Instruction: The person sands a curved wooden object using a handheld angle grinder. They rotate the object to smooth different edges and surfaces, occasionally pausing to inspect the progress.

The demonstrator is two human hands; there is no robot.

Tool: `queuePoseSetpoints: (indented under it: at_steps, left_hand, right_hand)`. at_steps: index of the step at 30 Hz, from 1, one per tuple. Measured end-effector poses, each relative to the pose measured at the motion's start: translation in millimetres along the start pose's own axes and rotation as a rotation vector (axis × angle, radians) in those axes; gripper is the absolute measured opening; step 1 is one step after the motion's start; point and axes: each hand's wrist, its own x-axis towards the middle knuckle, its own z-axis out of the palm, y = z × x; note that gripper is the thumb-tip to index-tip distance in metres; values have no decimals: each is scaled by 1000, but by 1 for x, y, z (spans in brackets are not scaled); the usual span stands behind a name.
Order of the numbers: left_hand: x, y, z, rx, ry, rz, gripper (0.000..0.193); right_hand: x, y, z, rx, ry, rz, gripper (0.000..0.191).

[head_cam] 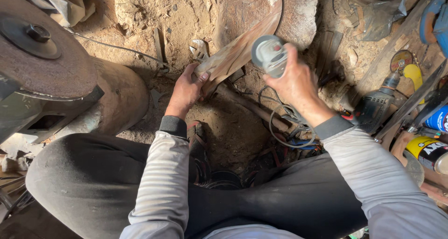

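My left hand grips the near end of a long, curved wooden piece that slants up to the right over the dirt floor. My right hand is closed around a grey angle grinder, whose round head sits against the wood's right edge. The grinder's cord loops down between my knees. Both arms wear grey striped sleeves, and my dark-trousered legs fill the lower frame.
A rusty bench grinder wheel on a round motor body stands at the left. A wrench lies on the sawdust. At the right are an electric drill, cans, discs and scrap.
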Motion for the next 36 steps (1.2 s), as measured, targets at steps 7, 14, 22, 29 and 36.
queuePoseSetpoints:
  at_steps: [7, 14, 22, 29, 36]
  left_hand:
    - [-6, 12, 1, 20, 3, -18, 60]
    - [3, 4, 0, -21, -9, 14, 60]
    - [6, 11, -2, 26, -48, -68, 61]
    - [22, 3, -10, 96, -33, 36, 53]
    - [37, -2, -15, 235, -9, 184, 53]
  right_hand:
    - [-17, -9, 15, 13, -53, -79, 91]
    - [11, 22, 11, -12, 30, -70, 90]
    - [51, 36, -17, 8, 202, -56, 87]
    - [6, 10, 6, -28, -102, -40, 95]
    - [42, 34, -17, -77, 39, 22, 92]
